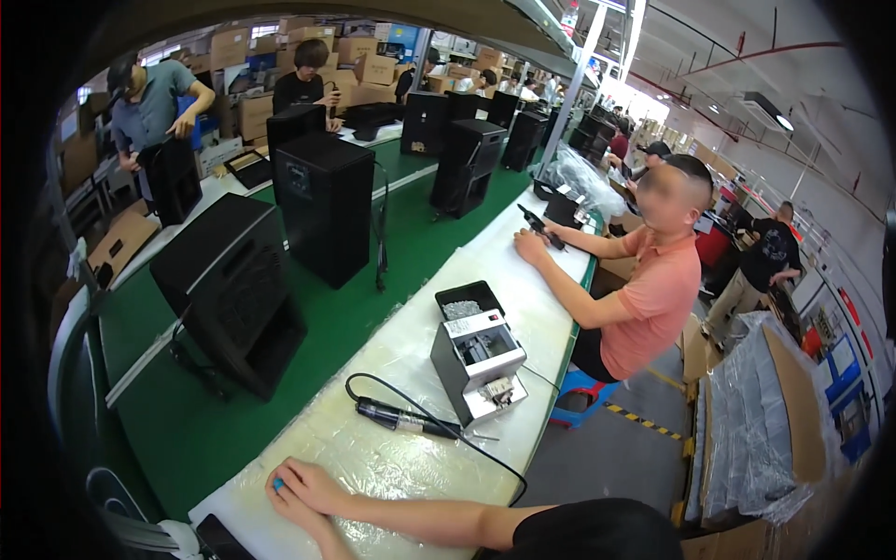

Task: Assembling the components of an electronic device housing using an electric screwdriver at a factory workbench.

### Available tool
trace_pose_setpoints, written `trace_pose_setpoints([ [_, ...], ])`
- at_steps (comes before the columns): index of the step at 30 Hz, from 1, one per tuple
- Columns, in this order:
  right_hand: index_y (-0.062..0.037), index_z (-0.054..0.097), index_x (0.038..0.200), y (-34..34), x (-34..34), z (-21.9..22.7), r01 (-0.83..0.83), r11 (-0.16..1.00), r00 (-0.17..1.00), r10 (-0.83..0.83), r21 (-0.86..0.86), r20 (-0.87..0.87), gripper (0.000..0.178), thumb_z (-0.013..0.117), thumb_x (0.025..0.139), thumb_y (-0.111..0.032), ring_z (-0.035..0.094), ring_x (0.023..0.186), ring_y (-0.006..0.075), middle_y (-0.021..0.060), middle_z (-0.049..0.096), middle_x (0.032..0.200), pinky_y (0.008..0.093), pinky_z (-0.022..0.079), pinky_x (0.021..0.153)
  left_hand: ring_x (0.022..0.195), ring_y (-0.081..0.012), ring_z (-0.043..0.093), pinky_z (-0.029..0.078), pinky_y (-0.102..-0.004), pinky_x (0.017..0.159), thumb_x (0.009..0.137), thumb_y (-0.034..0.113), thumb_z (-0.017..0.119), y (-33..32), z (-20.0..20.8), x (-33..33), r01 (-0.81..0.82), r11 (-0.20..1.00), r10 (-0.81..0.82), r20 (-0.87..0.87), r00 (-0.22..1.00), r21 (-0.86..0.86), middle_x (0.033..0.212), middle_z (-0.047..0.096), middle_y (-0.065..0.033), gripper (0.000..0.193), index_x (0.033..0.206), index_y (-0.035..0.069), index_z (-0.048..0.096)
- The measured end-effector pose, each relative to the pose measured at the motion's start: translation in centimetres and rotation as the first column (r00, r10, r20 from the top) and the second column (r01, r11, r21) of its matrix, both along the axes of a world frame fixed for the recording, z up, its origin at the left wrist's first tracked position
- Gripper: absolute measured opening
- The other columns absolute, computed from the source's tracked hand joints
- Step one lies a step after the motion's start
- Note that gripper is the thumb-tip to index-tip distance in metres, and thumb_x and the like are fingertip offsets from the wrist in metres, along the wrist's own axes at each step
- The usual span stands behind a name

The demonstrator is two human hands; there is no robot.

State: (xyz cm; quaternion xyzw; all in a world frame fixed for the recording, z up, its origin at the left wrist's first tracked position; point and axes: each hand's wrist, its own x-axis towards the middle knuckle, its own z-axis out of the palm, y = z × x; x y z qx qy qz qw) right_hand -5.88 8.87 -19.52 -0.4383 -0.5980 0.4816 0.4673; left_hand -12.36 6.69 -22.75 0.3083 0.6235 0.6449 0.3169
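My right hand [313,483] rests across my left hand [287,510] on the near end of the plastic-covered bench. The right fingers lie extended over the left hand, with no tool in them. Most of my left fingers are hidden beneath. A small blue spot shows at the fingers; whether it is worn or held I cannot tell. Beyond my hands lies a black electric screwdriver [397,417] with a coiled-back cable, touched by neither hand. Past it stands a grey metal screw feeder [476,359], with a black tray [490,292] of small silver screws behind it.
On the left, a green conveyor [373,313] carries several black cabinets [327,210] with loose cords. A co-worker in a salmon shirt [658,289] sits farther along, holding a black tool. Others stand across the line. Plastic-wrapped sheets [747,420] stand at right.
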Motion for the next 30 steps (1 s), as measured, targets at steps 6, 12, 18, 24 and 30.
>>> trace_pose_setpoints([
  [6,-0.0003,0.059,0.092,0.4,-0.4,-0.8,-0.061,0.998,0.997,0.06,-0.016,-0.056,0.029,0.046,0.098,-0.026,0.06,0.07,0.0388,0.0222,0.062,0.078,0.0408,0.047,0.063,0.085,-0.0306,0.063,0.051,-0.0377,0.077,0.091,0.022,0.054,-0.1,-1.2,-0.5,-0.108,0.993,0.083,-0.355,0.931,-0.052,0.096,0.063,-0.0188,0.026,0.099,-0.002,0.062],
  [12,-0.0008,0.06,0.09,0.6,-1.4,-1.6,-0.082,0.997,0.997,0.081,0.017,0.016,0.03,0.046,0.098,-0.026,0.061,0.07,0.0379,0.0218,0.062,0.079,0.0405,0.047,0.063,0.084,-0.0282,0.061,0.05,-0.0359,0.079,0.093,0.02,0.051,0.3,-6.4,-3.2,0.094,0.995,-0.093,-0.077,0.993,0.015,0.096,0.062,-0.0166,0.025,0.097,-0.002,0.061],
  [18,-0.0012,0.064,0.103,2.3,-1.3,-2.7,-0.013,0.985,0.954,-0.039,-0.171,-0.296,0.032,0.045,0.1,-0.027,0.064,0.076,0.0225,0.0144,0.068,0.085,0.0341,0.05,0.07,0.08,-0.028,0.063,0.052,-0.0382,0.071,0.089,0.018,0.054,2.1,0.4,0.2,-0.124,0.983,0.082,-0.282,0.956,-0.135,0.092,0.064,-0.0183,0.023,0.096,-0.002,0.063],
  [24,-0.0008,0.063,0.105,2.3,0.1,-0.8,0.021,0.942,0.973,-0.097,-0.335,-0.211,0.032,0.044,0.1,-0.026,0.063,0.08,0.0209,0.0145,0.066,0.087,0.0323,0.049,0.073,0.086,-0.0257,0.06,0.049,-0.0337,0.079,0.095,0.017,0.045,3.8,2.3,1.6,0.015,0.987,-0.014,0.009,1.0,-0.16,0.094,0.06,-0.0127,0.023,0.097,0.0,0.06],
  [30,0.0,0.063,0.104,1.2,-0.8,-0.6,0.015,0.957,0.975,-0.078,-0.29,-0.207,0.031,0.043,0.1,-0.025,0.062,0.081,0.0277,0.0157,0.065,0.09,0.0338,0.048,0.075,0.08,-0.0251,0.062,0.052,-0.0362,0.073,0.091,0.015,0.048,2.9,1.2,0.0,-0.036,0.986,0.083,0.295,0.952,-0.164,0.096,0.064,-0.0166,0.024,0.102,-0.002,0.06],
])
